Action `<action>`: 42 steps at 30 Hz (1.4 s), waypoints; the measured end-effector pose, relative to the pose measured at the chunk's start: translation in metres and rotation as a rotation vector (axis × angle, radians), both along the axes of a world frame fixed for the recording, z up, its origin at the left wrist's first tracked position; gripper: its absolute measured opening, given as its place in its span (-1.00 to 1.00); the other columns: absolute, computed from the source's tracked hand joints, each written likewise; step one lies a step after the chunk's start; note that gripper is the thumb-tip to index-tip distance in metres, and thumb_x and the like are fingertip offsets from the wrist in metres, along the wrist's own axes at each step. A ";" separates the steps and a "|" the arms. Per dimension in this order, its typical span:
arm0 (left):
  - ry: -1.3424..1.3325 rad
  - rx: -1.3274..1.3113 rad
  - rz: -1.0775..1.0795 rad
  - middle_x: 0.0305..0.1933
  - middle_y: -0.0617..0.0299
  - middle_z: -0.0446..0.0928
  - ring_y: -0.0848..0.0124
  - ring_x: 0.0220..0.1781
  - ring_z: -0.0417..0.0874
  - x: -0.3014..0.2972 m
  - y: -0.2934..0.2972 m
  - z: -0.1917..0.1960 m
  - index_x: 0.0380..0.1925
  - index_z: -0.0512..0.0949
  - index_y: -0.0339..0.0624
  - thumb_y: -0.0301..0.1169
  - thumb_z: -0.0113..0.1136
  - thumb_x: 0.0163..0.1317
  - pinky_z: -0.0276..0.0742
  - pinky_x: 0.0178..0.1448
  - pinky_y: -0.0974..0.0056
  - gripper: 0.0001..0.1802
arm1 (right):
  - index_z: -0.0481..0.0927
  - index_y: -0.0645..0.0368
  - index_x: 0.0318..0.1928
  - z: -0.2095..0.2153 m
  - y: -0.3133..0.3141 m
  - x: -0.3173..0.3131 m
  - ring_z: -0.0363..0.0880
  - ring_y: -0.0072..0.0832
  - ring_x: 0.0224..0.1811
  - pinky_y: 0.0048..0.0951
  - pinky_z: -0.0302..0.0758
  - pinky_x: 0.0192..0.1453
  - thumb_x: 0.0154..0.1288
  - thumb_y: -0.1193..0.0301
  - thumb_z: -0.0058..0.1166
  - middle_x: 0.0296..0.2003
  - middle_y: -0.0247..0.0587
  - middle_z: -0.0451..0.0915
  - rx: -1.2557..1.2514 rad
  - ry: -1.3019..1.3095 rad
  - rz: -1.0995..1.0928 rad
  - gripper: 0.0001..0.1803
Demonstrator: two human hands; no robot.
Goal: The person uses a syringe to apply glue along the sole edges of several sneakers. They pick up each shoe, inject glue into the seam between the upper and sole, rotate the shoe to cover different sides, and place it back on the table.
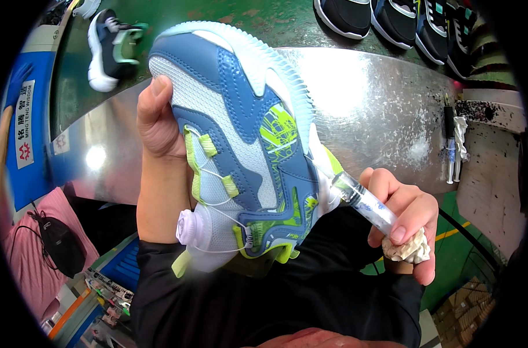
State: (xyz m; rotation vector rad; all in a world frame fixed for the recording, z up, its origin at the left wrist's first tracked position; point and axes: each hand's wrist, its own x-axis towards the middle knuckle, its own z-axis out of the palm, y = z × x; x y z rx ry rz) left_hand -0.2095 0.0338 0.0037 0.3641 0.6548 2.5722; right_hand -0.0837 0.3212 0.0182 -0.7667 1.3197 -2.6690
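Note:
A blue and grey sneaker [235, 127] with lime-green trim and a pale blue sole is held up on its side in the middle of the view. My left hand [161, 119] is closed around its toe end, thumb on the upper and the other fingers hidden behind. A lilac knob [190, 228] with thin cords sits by the tongue. My right hand [404, 211] grips a clear syringe [368, 204], its front end at the shoe's heel by the sole edge. Whether the tip touches is hidden. A crumpled off-white wad [408, 248] is in the same hand.
A shiny metal work surface [386, 98] lies beneath. Several black shoes [394, 23] stand at the far right, and a black, white and mint shoe [110, 52] at far left. More syringes [451, 145] lie at right. A person in pink [55, 226] is on the left.

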 end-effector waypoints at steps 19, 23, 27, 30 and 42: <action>-0.031 -0.066 0.085 -0.05 -0.15 0.56 0.11 -0.06 0.65 -0.005 -0.004 -0.005 -0.01 0.42 -0.53 -0.38 0.03 0.24 0.60 0.05 0.06 -0.58 | 0.64 0.24 -0.23 -0.005 -0.002 0.000 0.22 -0.52 -0.45 -0.51 0.11 -0.36 -0.12 -0.12 0.39 -0.50 -0.33 0.62 0.076 -0.002 -0.056 -0.33; -0.056 -0.070 0.080 -0.06 -0.13 0.57 0.12 -0.07 0.65 -0.010 -0.002 -0.004 -0.02 0.43 -0.51 -0.37 0.03 0.24 0.60 0.04 0.08 -0.59 | 0.63 0.22 -0.24 -0.002 -0.002 0.001 0.23 -0.53 -0.47 -0.50 0.11 -0.35 -0.13 -0.12 0.39 -0.49 -0.36 0.62 0.146 0.019 -0.071 -0.34; -0.106 -0.098 0.105 -0.08 -0.11 0.58 0.14 -0.08 0.66 -0.018 -0.001 -0.012 -0.04 0.45 -0.48 -0.36 0.04 0.24 0.60 0.04 0.09 -0.60 | 0.63 0.20 -0.22 0.002 0.002 0.010 0.22 -0.53 -0.49 -0.50 0.12 -0.34 -0.12 -0.11 0.39 -0.49 -0.38 0.63 0.226 -0.002 -0.063 -0.36; -0.210 -0.105 0.058 -0.10 -0.06 0.60 0.16 -0.09 0.66 -0.024 -0.001 -0.017 -0.08 0.49 -0.42 -0.35 0.06 0.23 0.61 0.03 0.12 -0.64 | 0.63 0.19 -0.21 0.001 0.004 0.013 0.21 -0.53 -0.49 -0.49 0.12 -0.33 -0.10 -0.10 0.38 -0.50 -0.39 0.63 0.251 0.017 -0.058 -0.37; -0.333 -0.150 -0.026 -0.11 0.05 0.63 0.24 -0.11 0.67 -0.042 0.005 -0.026 -0.14 0.55 -0.31 -0.33 0.08 0.23 0.58 0.05 0.16 -0.70 | 0.65 0.17 -0.22 0.005 0.002 0.029 0.17 -0.51 -0.47 -0.51 0.10 -0.38 -0.11 -0.06 0.40 -0.49 -0.42 0.64 0.330 -0.034 -0.099 -0.40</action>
